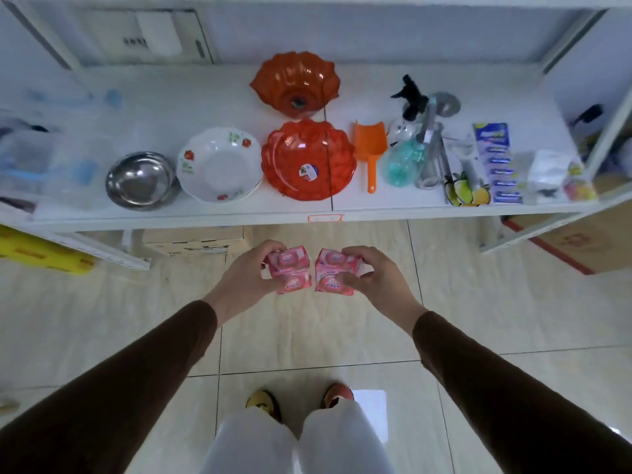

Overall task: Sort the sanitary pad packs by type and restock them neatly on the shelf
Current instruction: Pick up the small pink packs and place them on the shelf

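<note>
Pink pad packs point(290, 268) and point(333, 272) sit mid-frame over the floor, left hand point(246, 273) and right hand point(378, 273) fingers grasping one each; loose pinches risk drops before reaching the crowded shelf point(219, 217)

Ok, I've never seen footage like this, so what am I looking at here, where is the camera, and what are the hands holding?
There is no machine: a person wears a wide-angle camera on the head, looking down past brown sleeves to their own feet on the tiled floor. The left hand grips one stack of pink sanitary pad packs, and the right hand grips a second, similar pink stack, held side by side in front of a white shelf. On that shelf lie a round steel bowl, a white flowered bowl, two orange scalloped plastic bowls, an orange plastic scoop and small packaged goods farther right.
</note>
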Motion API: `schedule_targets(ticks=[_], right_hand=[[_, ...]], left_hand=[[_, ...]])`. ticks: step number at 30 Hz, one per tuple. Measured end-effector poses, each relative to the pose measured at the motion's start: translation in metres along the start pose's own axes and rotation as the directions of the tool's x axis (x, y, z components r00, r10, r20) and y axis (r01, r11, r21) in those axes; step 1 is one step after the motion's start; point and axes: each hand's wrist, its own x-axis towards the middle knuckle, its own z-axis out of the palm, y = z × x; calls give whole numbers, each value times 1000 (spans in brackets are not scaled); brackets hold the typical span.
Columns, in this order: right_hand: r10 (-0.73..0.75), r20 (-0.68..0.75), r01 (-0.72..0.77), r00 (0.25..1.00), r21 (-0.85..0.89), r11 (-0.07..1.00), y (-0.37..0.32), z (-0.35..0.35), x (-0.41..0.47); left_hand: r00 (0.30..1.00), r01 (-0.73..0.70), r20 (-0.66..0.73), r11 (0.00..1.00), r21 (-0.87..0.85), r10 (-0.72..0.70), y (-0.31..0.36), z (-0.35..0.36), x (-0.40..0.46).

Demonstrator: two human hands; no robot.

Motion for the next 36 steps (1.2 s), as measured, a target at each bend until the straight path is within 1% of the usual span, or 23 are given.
schedule_targets(ticks=[6,11,15,20,22,24,27,29,32,35,36], right_hand=[[-106,-45,109,993,77,991,-145,-102,-41],[-250,-81,250,965,-11,968,-251,-191,-67],[-320,-115,327,940,45,944,-308,-243,-67],[-395,-114,399,912,13,917,-351,-285,-43],[-414,-129,417,901,-4,909,-361,-294,-27],[-424,-169,427,890,-24,904,-369,-300,-9],[-434,-230,431,871,-67,900,-380,-305,19],[-434,-243,422,868,-104,901,-385,-307,40],[-426,-216,396,879,-168,903,-391,-306,72],[-411,-150,378,899,-207,902,-395,-309,106],[-408,-120,376,905,-223,900,-396,-311,118]], left_hand=[[987,-136,-87,991,-15,135,162,-85,-50],[966,-225,-139,973,-42,218,278,-143,-77],[948,-262,-198,964,-45,248,346,-174,-82],[928,-303,-234,953,-15,291,389,-202,-68],[903,-338,-258,939,63,343,398,-210,-58],[870,-383,-253,903,194,423,404,-220,-46],[849,-418,-193,849,324,491,412,-231,-28],[843,-431,-136,804,410,521,419,-234,-18],[832,-418,-97,732,538,546,431,-237,-1],[799,-358,-87,587,726,595,438,-241,23],[799,-331,-87,556,762,595,440,-243,32]])
